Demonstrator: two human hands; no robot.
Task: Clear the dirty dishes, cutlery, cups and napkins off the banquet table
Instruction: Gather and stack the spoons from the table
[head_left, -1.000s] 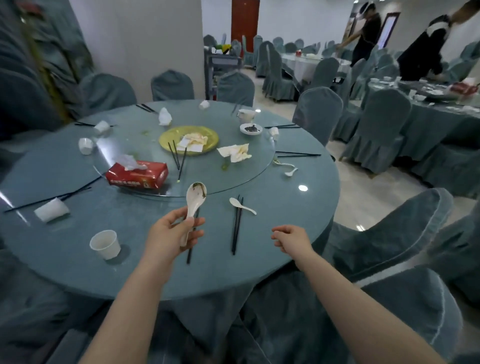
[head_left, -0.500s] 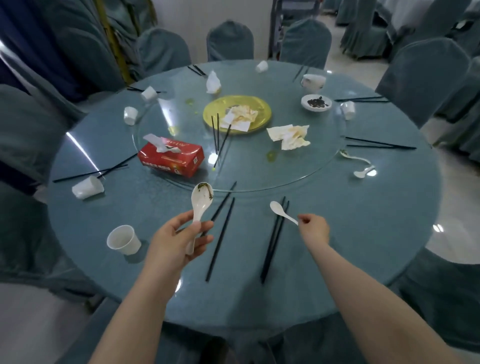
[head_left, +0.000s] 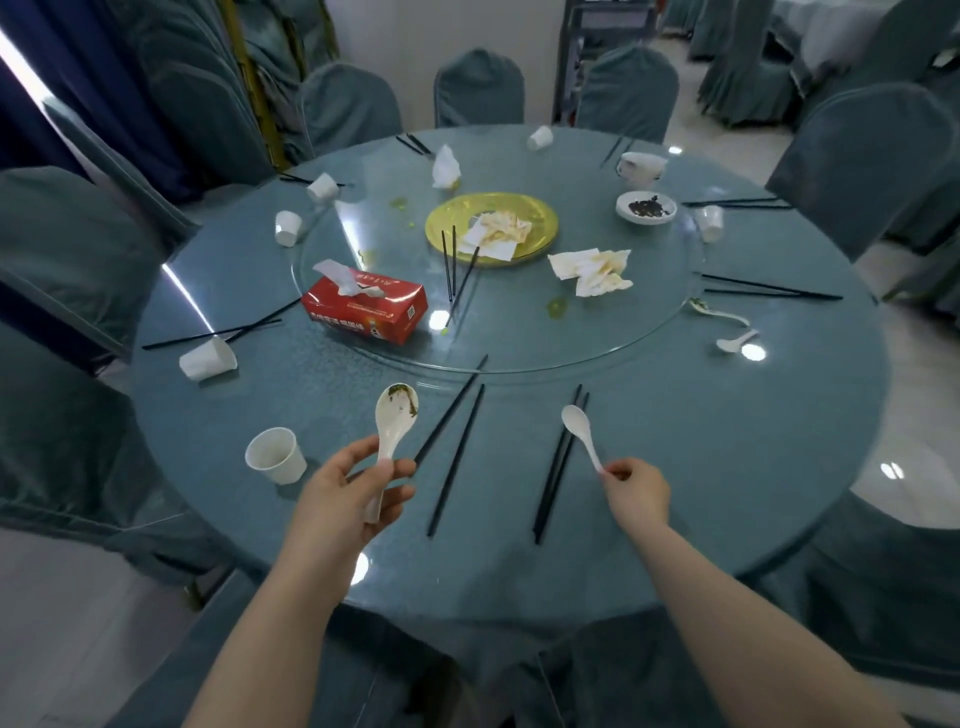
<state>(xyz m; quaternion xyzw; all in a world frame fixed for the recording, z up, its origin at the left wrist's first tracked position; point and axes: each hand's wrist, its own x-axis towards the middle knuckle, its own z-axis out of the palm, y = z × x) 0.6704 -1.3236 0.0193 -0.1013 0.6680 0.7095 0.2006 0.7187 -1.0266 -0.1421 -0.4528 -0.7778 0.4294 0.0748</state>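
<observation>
Holding one spoon apiece. Left hand (head_left: 347, 491): fingers and thumb wrapped round the handle of a large white soup spoon (head_left: 390, 431), bowl up and smeared with dark residue. Right hand (head_left: 636, 493): fingertips pinching the handle tip of a small white spoon (head_left: 583, 434), its bowl pointing away from the hand, above or on the banquet table (head_left: 727, 467); contact cannot be told.

Handling, as judged: both spoons look rigid, light, glazed or plastic, likely slick where soiled; take by the dry handle, not the bowl. If ceramic, they chip when knocked together.

Between the hands: one pair of black chopsticks (head_left: 457, 447), loose; a second pair (head_left: 558, 467) just left of the right hand. Thin and stiff, prone to roll; best gathered as a pair at mid-length.

Left of the left hand: a paper cup (head_left: 275, 456), upright, light, easily crushed.

Beyond both hands, on the glass turntable (head_left: 519, 332): red tissue box (head_left: 366, 306), yellow plate (head_left: 491, 226) under a soiled napkin, crumpled napkins (head_left: 592, 270), soft and weightless.
</observation>
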